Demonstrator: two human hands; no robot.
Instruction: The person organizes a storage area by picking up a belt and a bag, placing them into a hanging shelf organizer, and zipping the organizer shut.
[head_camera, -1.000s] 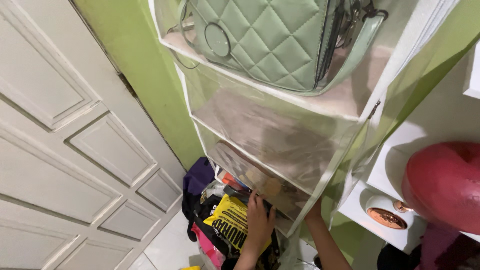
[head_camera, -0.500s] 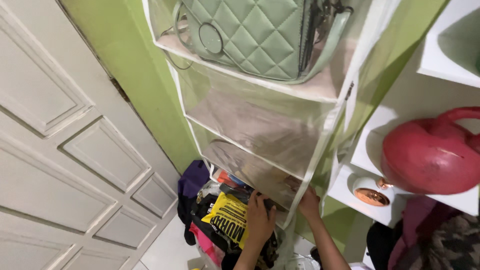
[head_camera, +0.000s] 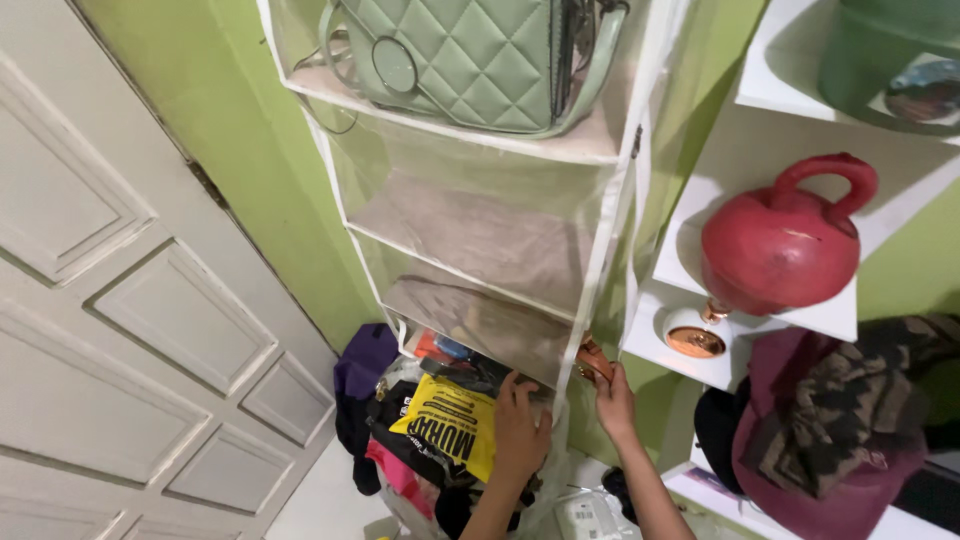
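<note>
Your right hand (head_camera: 614, 400) pinches a small brown thing (head_camera: 592, 358) at the hanging organizer's (head_camera: 600, 260) lower right corner, while your left hand (head_camera: 520, 432) lies flat, fingers spread, on the yellow bag (head_camera: 450, 425) just left of it, under the bottom shelf.

Single head-worn view, directed steeply downward along a clear hanging organiser (head_camera: 600, 260) at close range. The frame was tilted: a white panelled door (head_camera: 130, 300) was seen at left, white shelves (head_camera: 760, 330) at right, the floor at the lower edge. Both hands, left hand (head_camera: 520, 430) and right hand (head_camera: 613, 400), were caught low at centre, farthest from the lens.
</note>
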